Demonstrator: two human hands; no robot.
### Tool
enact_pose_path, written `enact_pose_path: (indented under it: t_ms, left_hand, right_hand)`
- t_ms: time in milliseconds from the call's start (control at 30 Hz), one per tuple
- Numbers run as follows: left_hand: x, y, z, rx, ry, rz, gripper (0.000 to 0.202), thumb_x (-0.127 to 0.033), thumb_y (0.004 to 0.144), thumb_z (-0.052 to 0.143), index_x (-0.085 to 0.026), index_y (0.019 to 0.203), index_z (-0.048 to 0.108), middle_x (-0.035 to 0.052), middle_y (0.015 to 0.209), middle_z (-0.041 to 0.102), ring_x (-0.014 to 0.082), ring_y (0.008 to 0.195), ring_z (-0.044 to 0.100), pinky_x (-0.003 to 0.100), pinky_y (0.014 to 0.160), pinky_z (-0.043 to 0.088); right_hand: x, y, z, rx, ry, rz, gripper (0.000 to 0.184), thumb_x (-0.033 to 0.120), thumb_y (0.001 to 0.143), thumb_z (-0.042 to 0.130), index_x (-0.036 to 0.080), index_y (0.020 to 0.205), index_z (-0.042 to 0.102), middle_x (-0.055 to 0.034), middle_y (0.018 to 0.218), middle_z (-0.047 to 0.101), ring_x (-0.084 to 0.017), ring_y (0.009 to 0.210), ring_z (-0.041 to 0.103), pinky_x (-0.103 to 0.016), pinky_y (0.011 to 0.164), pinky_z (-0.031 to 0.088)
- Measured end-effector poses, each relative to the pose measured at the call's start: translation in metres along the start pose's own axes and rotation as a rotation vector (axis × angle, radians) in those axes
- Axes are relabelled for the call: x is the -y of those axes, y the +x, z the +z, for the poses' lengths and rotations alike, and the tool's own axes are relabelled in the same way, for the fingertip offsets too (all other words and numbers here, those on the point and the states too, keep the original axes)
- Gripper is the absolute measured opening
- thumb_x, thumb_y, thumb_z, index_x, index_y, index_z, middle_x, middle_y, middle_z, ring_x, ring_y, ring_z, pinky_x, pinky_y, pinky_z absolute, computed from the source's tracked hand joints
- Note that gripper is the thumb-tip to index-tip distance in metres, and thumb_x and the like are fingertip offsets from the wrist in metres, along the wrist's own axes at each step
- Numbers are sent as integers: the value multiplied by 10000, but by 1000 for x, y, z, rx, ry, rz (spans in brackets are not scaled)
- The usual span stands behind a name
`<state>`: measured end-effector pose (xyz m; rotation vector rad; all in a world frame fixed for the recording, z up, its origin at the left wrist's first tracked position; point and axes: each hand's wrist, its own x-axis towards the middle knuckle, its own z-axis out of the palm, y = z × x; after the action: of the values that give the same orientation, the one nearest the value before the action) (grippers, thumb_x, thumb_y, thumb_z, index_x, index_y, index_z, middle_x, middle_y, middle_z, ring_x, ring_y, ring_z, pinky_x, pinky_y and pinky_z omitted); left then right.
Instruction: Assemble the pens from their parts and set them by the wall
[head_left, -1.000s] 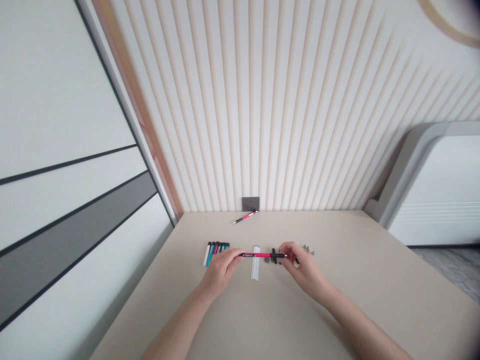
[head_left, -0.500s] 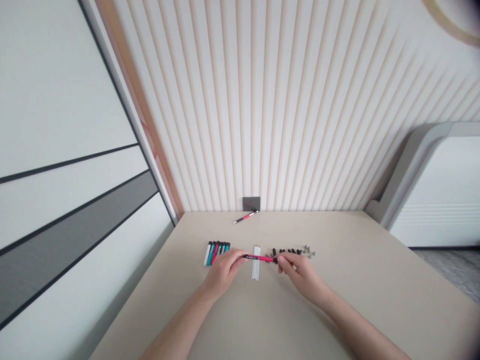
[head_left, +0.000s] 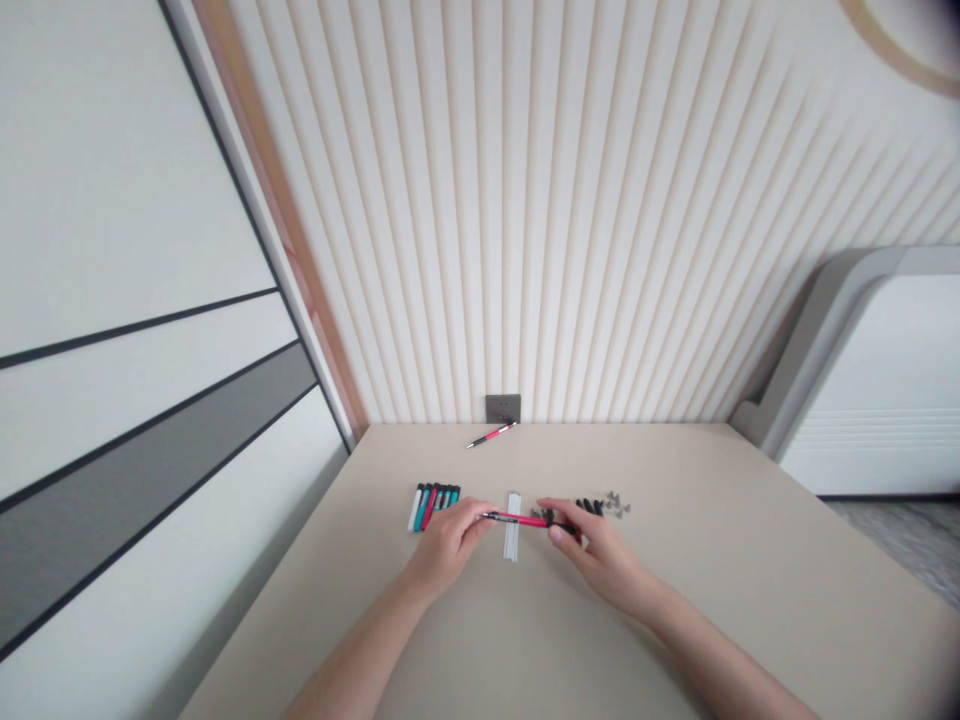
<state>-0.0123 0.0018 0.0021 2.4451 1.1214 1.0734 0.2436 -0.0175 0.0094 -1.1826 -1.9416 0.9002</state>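
A pink-red pen with black parts [head_left: 529, 521] lies level between my hands, above the table. My left hand [head_left: 448, 540] pinches its left end, where a silvery bit shows at the fingertips. At the pen's right end, the thumb and fingers of my right hand [head_left: 600, 550] close round a black section, the index finger stretched over the top. Below the pen runs a bundle of thin white refills [head_left: 511, 545]. Beside my right hand are several black pen grips [head_left: 589, 507], partly covered by it, and small grey cone-like pieces [head_left: 613, 504].
Left of the refills, several pen barrels [head_left: 429, 505] in white, teal and pink lie side by side on the beige table [head_left: 480, 640]. A red and black pen [head_left: 491, 435] lies near the back edge, below a dark wall socket [head_left: 502, 407]. A ribbed wall stands behind.
My right hand has shifted its hold at the pen's right end, with its index finger now reaching further left over the pen. My left hand stays in place.
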Motion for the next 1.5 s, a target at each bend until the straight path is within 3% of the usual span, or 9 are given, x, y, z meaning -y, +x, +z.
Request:
enact_pose_path:
  t_ms: [133,300,400,600,800,1067,1333,1500]
  left_hand:
    - [2,-1,1,15,-16,-7,148,-190,937,521,-196,1052,613,28,874,679,138,722,622,221,676,460]
    - [-1,-1,0,20,-42,-42,144,-198,936,514,-198,1036,618,29,862,677,137,699,610,221,658,449]
    - [-2,0,1,14,-68,-80,155,-233,946,498,-195,1031,622,18,797,663,128,638,588,220,626,436]
    - [-1,1,2,19,-158,-198,191,-311,948,495,-188,966,639,-32,625,574,111,532,531,211,563,404]
    - [-5,3,0,16,-239,-271,208,-350,917,540,-183,958,656,-27,628,574,110,526,537,206,535,400]
    - [-7,4,-2,-76,-532,-413,221,-376,873,581,-160,864,631,-11,644,589,100,512,522,198,501,408]
    - [-7,9,-10,-316,-677,-495,249,-414,868,583,-165,849,579,-23,671,567,77,460,473,188,426,348]
    - [-5,7,-11,-284,-648,-467,249,-402,889,558,-169,802,563,-59,523,480,86,452,434,197,456,348]
  right_hand:
    - [1,2,0,-3,-26,1,268,354,949,455,203,946,675,-27,806,638,-170,726,543,-271,635,392]
    - [-1,3,-3,-10,-39,-8,250,361,927,508,230,1058,675,-39,879,622,-171,749,546,-277,654,403]
    - [-2,3,-3,-2,-51,-37,304,365,968,423,222,958,691,-38,837,589,-169,744,536,-281,662,401]
    - [-6,1,2,-66,-7,36,167,340,914,515,201,964,595,-10,809,601,-155,701,500,-259,622,384]
    - [2,0,-1,47,-27,-2,248,353,952,442,211,1022,633,-1,789,615,-142,669,481,-246,590,350]
    - [7,-2,-5,64,-99,-21,242,311,936,447,184,844,632,13,692,573,-135,636,486,-238,573,344]
    - [0,-3,-13,-5,-283,-24,218,241,893,471,187,780,650,-35,797,635,-175,777,574,-266,701,404]
    - [-4,-10,-9,99,-490,68,211,212,861,494,197,757,677,-44,798,656,-197,814,598,-273,706,391]
